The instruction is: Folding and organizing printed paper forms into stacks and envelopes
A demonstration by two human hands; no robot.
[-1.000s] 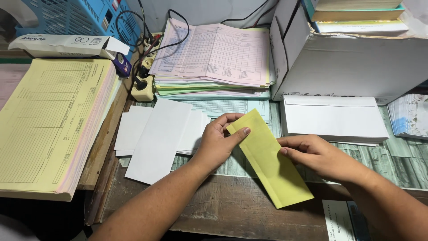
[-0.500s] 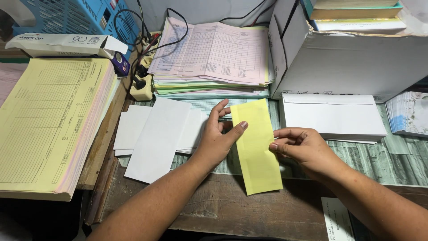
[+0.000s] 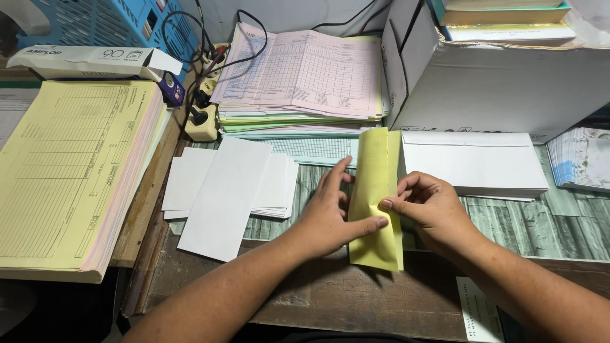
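Plainly, the yellow sheet [image 3: 376, 197] is thin, light paper, already doubled lengthwise into a long narrow strip, and it stands nearly upright on the worn wooden desk [image 3: 305, 298], its lower end at the desk's front part. The left hand [image 3: 330, 213] lies against the strip's left side with fingers spread flat and the thumb pressed across the lower face; the right hand [image 3: 429, 206] has its thumb and curled fingers closed on the strip's right edge, so both hands hold the same paper between them. Such a sheet looks limp and likely to flop or crease wherever it is pinched, so it would best be taken along the folded edge, where the doubled layer gives a little stiffness; the surface seems matte rather than slippery, and it would tear before it would break. Just left of the yellow sheet lie several white envelopes [image 3: 222, 190], flat, smooth and overlapping. Just right of it sits a neat stack of long white envelopes [image 3: 473, 162]. Behind it is a pile of pink and green printed forms [image 3: 302, 79], and behind to the right a white cardboard box [image 3: 502, 86]. Far to the left of it rests a thick pad of yellow ruled forms [image 3: 70, 171], with pink leaves showing at its edge.
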